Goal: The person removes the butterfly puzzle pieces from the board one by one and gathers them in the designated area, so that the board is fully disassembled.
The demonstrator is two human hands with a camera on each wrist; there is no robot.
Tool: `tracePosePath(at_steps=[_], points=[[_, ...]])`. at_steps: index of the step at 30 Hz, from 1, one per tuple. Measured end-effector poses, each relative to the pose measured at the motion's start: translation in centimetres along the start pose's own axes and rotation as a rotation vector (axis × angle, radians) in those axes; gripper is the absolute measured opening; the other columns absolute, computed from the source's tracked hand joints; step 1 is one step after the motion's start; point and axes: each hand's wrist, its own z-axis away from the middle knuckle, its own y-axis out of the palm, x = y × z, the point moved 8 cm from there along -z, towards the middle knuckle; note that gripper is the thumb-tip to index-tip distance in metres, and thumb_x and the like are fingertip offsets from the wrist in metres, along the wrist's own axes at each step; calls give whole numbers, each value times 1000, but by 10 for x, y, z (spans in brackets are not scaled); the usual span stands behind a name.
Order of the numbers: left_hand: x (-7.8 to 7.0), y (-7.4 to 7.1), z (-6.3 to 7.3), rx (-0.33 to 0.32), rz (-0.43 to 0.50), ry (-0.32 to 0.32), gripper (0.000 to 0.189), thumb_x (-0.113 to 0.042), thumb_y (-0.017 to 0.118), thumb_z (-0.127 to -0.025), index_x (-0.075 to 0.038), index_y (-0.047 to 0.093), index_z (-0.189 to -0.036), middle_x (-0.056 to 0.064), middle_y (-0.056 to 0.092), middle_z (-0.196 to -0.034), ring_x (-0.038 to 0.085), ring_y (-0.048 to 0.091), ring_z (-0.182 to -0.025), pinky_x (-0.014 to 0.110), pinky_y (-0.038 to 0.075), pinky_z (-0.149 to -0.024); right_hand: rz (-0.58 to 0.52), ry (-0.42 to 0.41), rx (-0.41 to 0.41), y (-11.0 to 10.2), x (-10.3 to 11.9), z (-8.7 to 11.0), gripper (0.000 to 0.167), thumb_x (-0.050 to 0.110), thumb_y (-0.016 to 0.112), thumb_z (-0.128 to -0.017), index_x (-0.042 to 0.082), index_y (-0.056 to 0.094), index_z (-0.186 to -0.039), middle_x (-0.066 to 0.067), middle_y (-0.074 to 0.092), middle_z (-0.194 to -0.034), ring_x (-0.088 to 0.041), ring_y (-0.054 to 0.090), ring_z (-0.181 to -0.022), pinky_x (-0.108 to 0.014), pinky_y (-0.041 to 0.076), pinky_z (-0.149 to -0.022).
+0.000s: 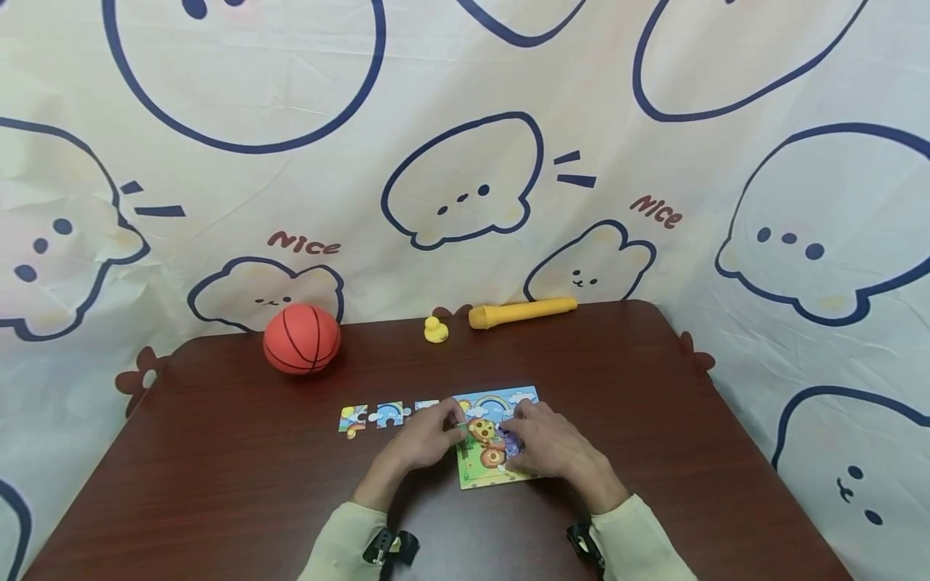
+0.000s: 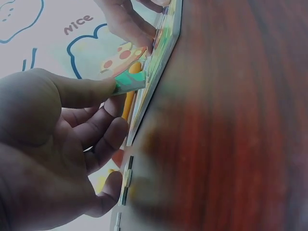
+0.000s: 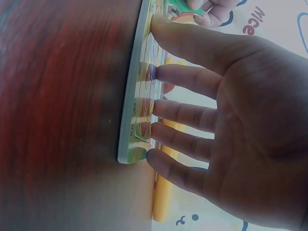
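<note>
My left hand (image 1: 429,436) pinches a jigsaw piece (image 2: 130,83) with a green edge and spotted animal print between thumb and fingers. The piece is tilted up over the left part of a colourful jigsaw board (image 1: 497,478), which shows a rainbow, sky and cartoon animals. My right hand (image 1: 555,444) rests on the board's right side. In the right wrist view its fingers are spread and fairly straight, with fingertips (image 3: 155,107) touching the picture surface. Left of the board lie loose jigsaw pieces (image 1: 390,415) in a row, one partly hidden behind my left hand.
A red basketball (image 1: 301,339) sits at the back left of the dark wooden table (image 1: 218,476). A small yellow rubber duck (image 1: 436,330) and a yellow microphone-shaped stick (image 1: 523,312) are at the back edge, before a printed cloth (image 1: 465,81).
</note>
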Motion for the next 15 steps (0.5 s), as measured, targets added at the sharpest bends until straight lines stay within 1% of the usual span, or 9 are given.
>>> tracePosePath(at_steps=[5, 8, 12, 15], points=[[3, -5, 3, -20, 63, 7, 7, -15, 63, -91, -14, 56, -95, -1, 56, -81, 13, 50, -70, 29, 41, -64, -5, -7, 1, -1, 1, 1, 55, 39, 78, -77, 19, 65, -126, -3, 55, -117, -17, 46, -98, -40, 45, -86], [6, -10, 6, -39, 90, -5, 8, -15, 62, -91, -14, 57, -97, -1, 55, -79, 13, 50, -67, 30, 40, -63, -8, -9, 0, -1, 1, 1, 54, 38, 78, -77, 18, 65, -126, -3, 55, -116, -18, 46, -98, -40, 45, -86], [12, -17, 13, -69, 96, -37, 9, -16, 62, -91, -16, 57, -97, -2, 55, -78, 14, 50, -64, 30, 40, -62, -7, -8, -3, -1, 1, 1, 53, 36, 78, -77, 18, 65, -125, -4, 55, -117, -18, 46, -98, -41, 45, -86], [17, -25, 19, -103, 87, -67, 9, -16, 64, -90, -18, 58, -96, -3, 56, -79, 13, 51, -66, 31, 41, -63, -6, -7, -6, -1, 1, 1, 53, 36, 78, -77, 18, 65, -125, -4, 55, -117, -18, 46, -98, -41, 45, -86]])
